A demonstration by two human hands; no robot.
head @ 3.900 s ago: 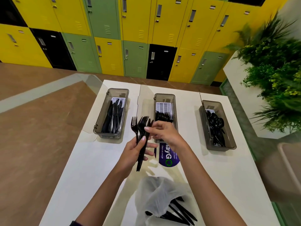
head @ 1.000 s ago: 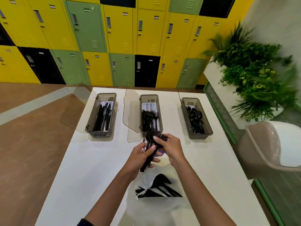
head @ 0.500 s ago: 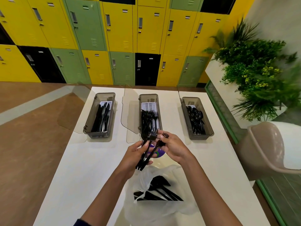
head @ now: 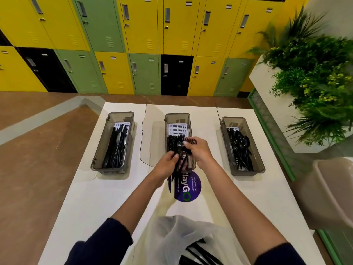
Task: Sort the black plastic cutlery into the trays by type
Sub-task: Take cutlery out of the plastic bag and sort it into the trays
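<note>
1. Directly over the near half of the middle tray (head: 167, 119), both hands met around one bundle of black forks (head: 178, 150).
2. The left hand (head: 165, 166) was closed round the handle end, which hung past the tray's near end; the right hand (head: 198, 150) was pinched on the tine end, farther in over the tray.
3. The bundle's long axis ran roughly along the tray's own length, tilted slightly, tines towards the worktop's far edge and the forks already lying inside.
4. The drop looked to be almost straight down and slightly away; the right hand was the nearer to the open space in the tray.
5. The knife tray (head: 99, 161) stood well apart towards the left edge, the spoon tray (head: 259, 165) towards the right.
6. More cutlery waited in the plastic bag (head: 172, 236) at the worktop's near edge (head: 86, 217).
</note>
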